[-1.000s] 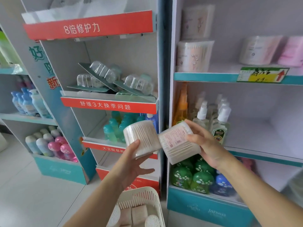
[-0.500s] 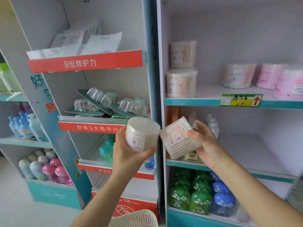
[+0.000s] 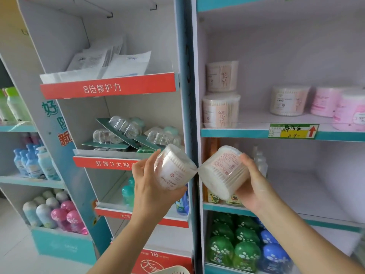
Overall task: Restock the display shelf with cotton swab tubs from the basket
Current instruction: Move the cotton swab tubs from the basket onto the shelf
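Head camera shows me both hands raised in front of the shelving. I see the left hand [image 3: 150,186] with fingers and thumb curled round a round cotton swab tub [image 3: 173,167], held tilted. The right hand [image 3: 254,184] grips a second tub [image 3: 223,171], tilted the other way with its printed label facing up. Their near edges meet in front of the blue upright [image 3: 189,76]; I cannot tell whether they touch. Above them, on the teal-edged display shelf [image 3: 246,133], a stacked pair of tubs [image 3: 221,93] stands at the left, a single tub [image 3: 288,102] behind the yellow price tag [image 3: 293,131], and pink tubs [image 3: 325,103] further right. I see the basket [image 3: 169,270] rim at the bottom edge.
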